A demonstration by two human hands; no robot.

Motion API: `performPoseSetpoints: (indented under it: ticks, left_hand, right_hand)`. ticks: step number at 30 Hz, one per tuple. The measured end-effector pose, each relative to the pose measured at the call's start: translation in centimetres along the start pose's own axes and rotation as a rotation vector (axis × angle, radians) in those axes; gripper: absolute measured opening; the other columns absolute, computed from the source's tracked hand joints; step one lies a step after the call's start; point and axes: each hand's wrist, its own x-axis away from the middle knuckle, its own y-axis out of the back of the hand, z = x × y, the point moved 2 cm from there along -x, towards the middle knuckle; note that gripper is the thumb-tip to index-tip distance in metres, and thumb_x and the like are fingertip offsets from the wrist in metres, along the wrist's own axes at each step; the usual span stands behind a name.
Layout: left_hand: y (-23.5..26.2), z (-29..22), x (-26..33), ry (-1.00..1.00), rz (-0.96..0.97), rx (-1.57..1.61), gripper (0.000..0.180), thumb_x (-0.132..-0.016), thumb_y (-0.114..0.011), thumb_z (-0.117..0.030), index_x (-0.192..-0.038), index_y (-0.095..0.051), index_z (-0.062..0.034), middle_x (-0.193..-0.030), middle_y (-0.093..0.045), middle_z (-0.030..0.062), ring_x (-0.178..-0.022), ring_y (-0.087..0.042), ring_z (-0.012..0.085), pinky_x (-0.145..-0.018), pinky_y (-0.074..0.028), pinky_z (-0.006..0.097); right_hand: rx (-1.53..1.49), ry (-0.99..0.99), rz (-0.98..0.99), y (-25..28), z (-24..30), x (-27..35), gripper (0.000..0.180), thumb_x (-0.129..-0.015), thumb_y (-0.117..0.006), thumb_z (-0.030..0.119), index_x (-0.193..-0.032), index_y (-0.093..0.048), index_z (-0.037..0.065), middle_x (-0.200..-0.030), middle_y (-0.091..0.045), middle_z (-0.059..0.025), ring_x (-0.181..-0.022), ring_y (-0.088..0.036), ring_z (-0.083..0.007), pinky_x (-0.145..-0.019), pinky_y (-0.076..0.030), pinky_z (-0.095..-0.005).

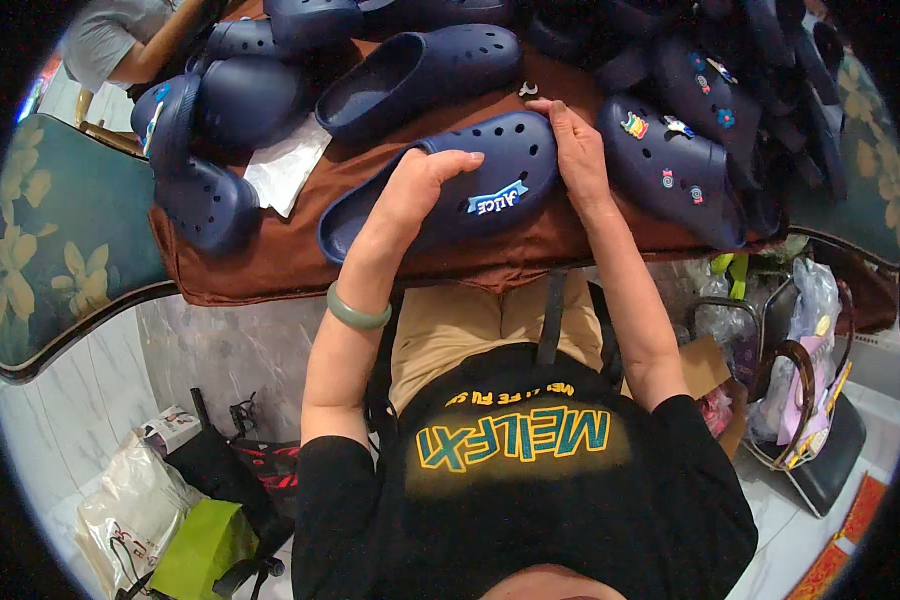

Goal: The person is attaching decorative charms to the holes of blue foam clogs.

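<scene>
A navy clog [510, 150] with rows of round holes lies in front of me, a blue banner-shaped charm [498, 198] on its upper. My left hand [425, 185] is closed round the clog's side near the foot opening, thumb on top, its other fingers hidden. Along the toe lies my right hand [575, 150], fingers stretched forward, their tips close to a small white piece [528, 90] on the cloth. Right of that hand sits another navy clog [667, 175] with several colourful charms. A plain navy clog [420, 75] lies just beyond.
Several more navy clogs [255, 100] crowd the brown cloth [240, 260] on the table. White paper [288, 165] lies at left. Flower-patterned chair backs [70, 230] flank the table. Bags [205, 550] stand on the floor at left, a basket [795, 400] at right. Another person's arm [165, 45] shows far left.
</scene>
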Motion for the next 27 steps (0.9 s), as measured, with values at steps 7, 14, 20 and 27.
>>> performPoseSetpoints:
  ticks: [7, 14, 20, 27]
  left_hand:
    - [1.4, 2.0, 0.0, 0.012, 0.036, 0.066, 0.025, -0.081, -0.061, -0.015, -0.093, -0.069, 0.0045, -0.089, -0.070, 0.0098, -0.087, -0.063, 0.0148, -0.081, -0.046, 0.028]
    - [0.9, 1.7, 0.0, 0.096, -0.014, 0.125, 0.018, -0.082, -0.063, -0.011, -0.094, -0.069, 0.0010, -0.093, -0.069, 0.0085, -0.084, -0.065, 0.0143, -0.078, -0.049, 0.027]
    - [1.3, 1.7, 0.2, 0.072, -0.031, 0.156, 0.020, -0.083, -0.062, -0.010, -0.093, -0.071, 0.0043, -0.093, -0.070, 0.0121, -0.085, -0.066, 0.0167, -0.080, -0.050, 0.028]
    - [0.8, 1.0, 0.6, -0.031, -0.076, 0.033, 0.023, -0.085, -0.062, -0.014, -0.096, -0.070, 0.0046, -0.094, -0.070, 0.0100, -0.084, -0.066, 0.0151, -0.079, -0.050, 0.027]
  right_hand:
    - [0.518, 0.738, 0.015, -0.9, 4.3, 6.2, 0.031, -0.074, -0.072, 0.010, -0.104, -0.064, 0.009, -0.103, -0.060, -0.0059, -0.098, -0.052, -0.0283, -0.089, -0.041, -0.0393]
    - [0.548, 0.801, 0.058, -2.5, 2.6, 8.4, 0.037, -0.066, -0.076, 0.009, -0.100, -0.063, 0.012, -0.100, -0.057, -0.0037, -0.094, -0.052, -0.0246, -0.082, -0.041, -0.0398]
    - [0.490, 0.697, 0.224, -2.6, 3.9, 7.9, 0.031, -0.067, -0.074, 0.003, -0.093, -0.058, 0.011, -0.094, -0.055, -0.0058, -0.089, -0.052, -0.0256, -0.080, -0.038, -0.0375]
    - [0.445, 0.752, 0.226, -2.6, 3.1, 7.8, 0.030, -0.069, -0.071, 0.002, -0.091, -0.052, 0.011, -0.095, -0.052, -0.0058, -0.089, -0.051, -0.0260, -0.080, -0.037, -0.0378]
